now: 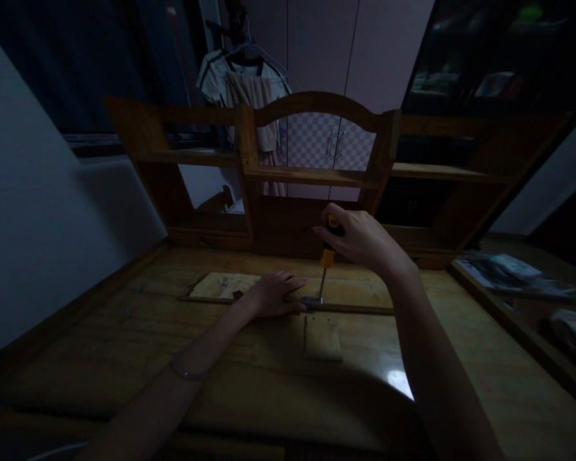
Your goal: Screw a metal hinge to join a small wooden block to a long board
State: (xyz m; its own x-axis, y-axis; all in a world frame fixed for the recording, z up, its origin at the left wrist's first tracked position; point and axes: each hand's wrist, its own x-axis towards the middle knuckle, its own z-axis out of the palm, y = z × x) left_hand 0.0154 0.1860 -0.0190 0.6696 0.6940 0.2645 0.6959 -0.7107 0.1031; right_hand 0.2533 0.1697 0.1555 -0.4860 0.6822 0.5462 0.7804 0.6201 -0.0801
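Forearms come in from the bottom edge, thin bracelet (185,371) on the left wrist. Left hand (271,293) lies flat, fingers spread, palm down on a long board (221,285) that sits on the desk (125,358); it pins the board and grips nothing. Right hand (360,240) is closed around the yellow-and-black handle of a screwdriver (326,259), shaft near upright, tip down on a small metal fitting (312,301) at the board's near edge, just beside the left fingertips. Light is poor, so whether the tip is seated in a screw head can't be told; probably a hinge or bracket, not sure. Small wood block (322,338) lies on the desk just in front of the fitting, apart from both hands. Shelf unit (317,173) stands at the back of the desk, clothes (249,89) hang behind it, loose papers (504,269) off to the right. Judgement on doing this well: hold the shaft square to the board, push straight down through the handle while turning so the tip doesn't cam out, weight on the left palm so the board can't slide or twist. Left fingertips are close to the tip, so a slip would go straight at them; better to move them back a bit. More light would help.
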